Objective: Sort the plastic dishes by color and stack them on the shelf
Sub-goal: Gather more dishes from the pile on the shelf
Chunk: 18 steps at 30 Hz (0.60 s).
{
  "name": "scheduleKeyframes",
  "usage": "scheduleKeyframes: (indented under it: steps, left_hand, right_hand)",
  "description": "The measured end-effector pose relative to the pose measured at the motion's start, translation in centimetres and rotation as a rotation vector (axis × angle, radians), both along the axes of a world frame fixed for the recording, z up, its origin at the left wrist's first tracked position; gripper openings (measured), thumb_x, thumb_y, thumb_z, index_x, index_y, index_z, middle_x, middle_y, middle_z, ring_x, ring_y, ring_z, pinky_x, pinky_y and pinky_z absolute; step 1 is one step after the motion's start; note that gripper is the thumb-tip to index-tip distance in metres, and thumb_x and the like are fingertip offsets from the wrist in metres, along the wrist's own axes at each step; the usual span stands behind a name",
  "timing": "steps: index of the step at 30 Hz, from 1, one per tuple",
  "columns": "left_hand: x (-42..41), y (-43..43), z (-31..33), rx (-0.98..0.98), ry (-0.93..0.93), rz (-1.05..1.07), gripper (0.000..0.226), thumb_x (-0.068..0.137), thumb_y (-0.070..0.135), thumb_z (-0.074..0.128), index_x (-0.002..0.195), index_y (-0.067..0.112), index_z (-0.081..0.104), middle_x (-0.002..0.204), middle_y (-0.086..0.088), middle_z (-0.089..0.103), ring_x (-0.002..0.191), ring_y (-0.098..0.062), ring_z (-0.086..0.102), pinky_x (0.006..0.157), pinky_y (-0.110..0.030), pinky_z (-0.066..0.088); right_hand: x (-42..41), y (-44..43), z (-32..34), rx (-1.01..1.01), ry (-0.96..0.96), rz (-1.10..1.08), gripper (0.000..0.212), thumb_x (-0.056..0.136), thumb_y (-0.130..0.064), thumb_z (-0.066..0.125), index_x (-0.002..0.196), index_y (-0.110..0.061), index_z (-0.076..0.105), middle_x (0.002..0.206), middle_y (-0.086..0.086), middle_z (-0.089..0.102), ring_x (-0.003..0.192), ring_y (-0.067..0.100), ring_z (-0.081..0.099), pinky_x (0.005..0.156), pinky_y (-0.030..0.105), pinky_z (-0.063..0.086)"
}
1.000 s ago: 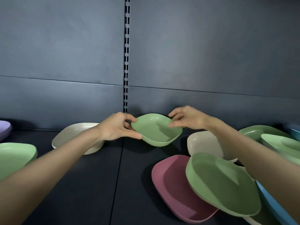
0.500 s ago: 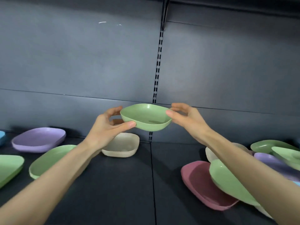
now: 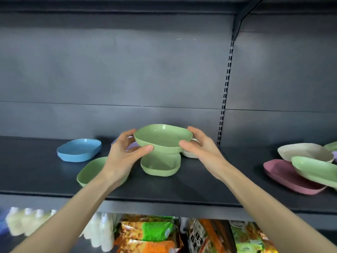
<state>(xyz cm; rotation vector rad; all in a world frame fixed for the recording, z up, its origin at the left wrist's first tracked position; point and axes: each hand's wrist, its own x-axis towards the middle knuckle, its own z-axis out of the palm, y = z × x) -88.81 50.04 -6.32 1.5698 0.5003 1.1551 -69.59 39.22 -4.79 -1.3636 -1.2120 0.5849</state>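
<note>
I hold a green bowl (image 3: 162,138) level between both hands, just above another green bowl (image 3: 160,166) that rests on the dark shelf (image 3: 45,172). My left hand (image 3: 124,154) grips its left rim, my right hand (image 3: 202,148) its right rim. A flat green plate (image 3: 89,170) lies under my left wrist. A blue plate (image 3: 79,149) sits to the left. A purple dish (image 3: 132,146) and a cream bowl (image 3: 190,154) are mostly hidden behind my hands.
At the right lies a pile of dishes: a pink plate (image 3: 288,178), a green plate (image 3: 313,170) and a cream plate (image 3: 304,152). A slotted upright (image 3: 225,92) runs up the back wall. Below the shelf are snack bags (image 3: 149,232) and white bottles (image 3: 25,222).
The view has swung left and pulled back. Both hands carried the green bowl leftward along the shelf to above a second green bowl. The dish pile now sits far right.
</note>
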Motion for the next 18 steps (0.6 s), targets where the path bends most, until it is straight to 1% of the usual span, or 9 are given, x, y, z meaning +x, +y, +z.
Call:
scheduleKeyframes:
  steps: [1, 2, 3, 5, 7, 10, 12, 15, 18]
  left_hand:
    - [-1.3, 0.2, 0.0, -0.013, -0.009, 0.009, 0.067, 0.060, 0.010, 0.087, 0.116, 0.020, 0.052, 0.107, -0.002, 0.070, 0.091, -0.010, 0.070, 0.089, -0.033, 0.052]
    - [-2.4, 0.3, 0.1, -0.015, -0.006, 0.018, 0.073, 0.059, 0.015, 0.089, 0.122, 0.016, 0.051, 0.111, -0.005, 0.068, 0.095, -0.015, 0.070, 0.088, -0.031, 0.053]
    - [-3.3, 0.4, 0.2, -0.007, -0.005, 0.026, 0.075, 0.061, 0.016, 0.088, 0.126, 0.012, 0.049, 0.111, -0.006, 0.068, 0.095, -0.017, 0.070, 0.083, -0.024, 0.054]
    - [-4.9, 0.6, 0.4, 0.028, -0.012, 0.059, 0.064, 0.072, 0.007, 0.078, 0.129, 0.006, 0.047, 0.107, -0.006, 0.068, 0.083, -0.012, 0.072, 0.069, -0.013, 0.052]
    - [-6.2, 0.9, 0.3, 0.042, -0.025, 0.085, 0.055, 0.077, -0.001, 0.071, 0.127, 0.005, 0.048, 0.101, 0.000, 0.069, 0.075, -0.007, 0.071, 0.066, -0.010, 0.050]
    - [-7.9, 1.8, -0.7, 0.029, -0.027, 0.120, 0.059, 0.075, 0.006, 0.074, 0.129, 0.010, 0.049, 0.101, 0.007, 0.070, 0.087, -0.006, 0.070, 0.074, -0.013, 0.053]
    - [-8.6, 2.1, -1.2, -0.007, -0.021, 0.146, 0.060, 0.074, 0.009, 0.075, 0.129, 0.013, 0.049, 0.106, 0.005, 0.069, 0.089, -0.007, 0.069, 0.073, -0.012, 0.053]
    - [-9.5, 2.5, -2.1, -0.011, 0.006, 0.193, 0.055, 0.075, 0.006, 0.075, 0.121, 0.019, 0.049, 0.105, 0.007, 0.067, 0.082, -0.004, 0.070, 0.066, -0.008, 0.049]
    - [-10.3, 3.0, -3.3, -0.015, 0.034, 0.250, 0.051, 0.073, 0.008, 0.077, 0.109, 0.029, 0.049, 0.108, 0.007, 0.064, 0.088, -0.007, 0.068, 0.064, -0.008, 0.049]
  right_hand:
    - [-1.2, 0.3, 0.0, -0.006, 0.012, 0.001, 0.071, 0.084, -0.024, 0.069, 0.144, -0.019, 0.032, 0.121, -0.008, 0.060, 0.110, -0.004, 0.057, 0.085, 0.002, 0.043]
    - [-2.1, 0.6, 0.0, -0.004, 0.026, -0.005, 0.072, 0.083, -0.023, 0.069, 0.145, -0.018, 0.032, 0.122, -0.005, 0.060, 0.110, -0.001, 0.057, 0.084, 0.001, 0.043]
    - [-2.9, 1.0, 0.1, 0.003, 0.034, -0.005, 0.073, 0.083, -0.022, 0.070, 0.145, -0.018, 0.032, 0.121, -0.004, 0.061, 0.107, -0.002, 0.058, 0.081, -0.001, 0.043]
    - [-4.4, 2.0, 0.4, 0.017, 0.032, 0.002, 0.072, 0.082, -0.022, 0.071, 0.144, -0.018, 0.034, 0.119, -0.004, 0.061, 0.095, -0.015, 0.057, 0.072, -0.003, 0.042]
    - [-5.6, 3.1, 0.2, 0.032, 0.024, 0.007, 0.073, 0.080, -0.024, 0.072, 0.143, -0.016, 0.034, 0.122, -0.005, 0.058, 0.086, -0.024, 0.056, 0.070, -0.003, 0.042]
    - [-7.1, 4.4, -0.3, 0.027, 0.022, 0.007, 0.073, 0.080, -0.025, 0.073, 0.142, -0.017, 0.037, 0.128, -0.001, 0.055, 0.089, -0.023, 0.054, 0.069, -0.003, 0.041]
    - [-7.7, 5.1, -0.8, 0.034, 0.034, 0.009, 0.069, 0.080, -0.021, 0.074, 0.139, -0.014, 0.039, 0.128, -0.002, 0.055, 0.098, -0.017, 0.051, 0.073, -0.002, 0.042]
    - [-8.6, 5.9, -1.9, 0.033, 0.042, 0.018, 0.058, 0.081, -0.014, 0.072, 0.132, -0.012, 0.043, 0.110, -0.015, 0.055, 0.097, -0.015, 0.051, 0.074, -0.001, 0.042]
    - [-9.4, 6.8, -3.0, 0.003, 0.038, 0.070, 0.032, 0.085, -0.007, 0.067, 0.107, -0.023, 0.050, 0.099, -0.020, 0.057, 0.084, -0.020, 0.056, 0.069, 0.000, 0.042]
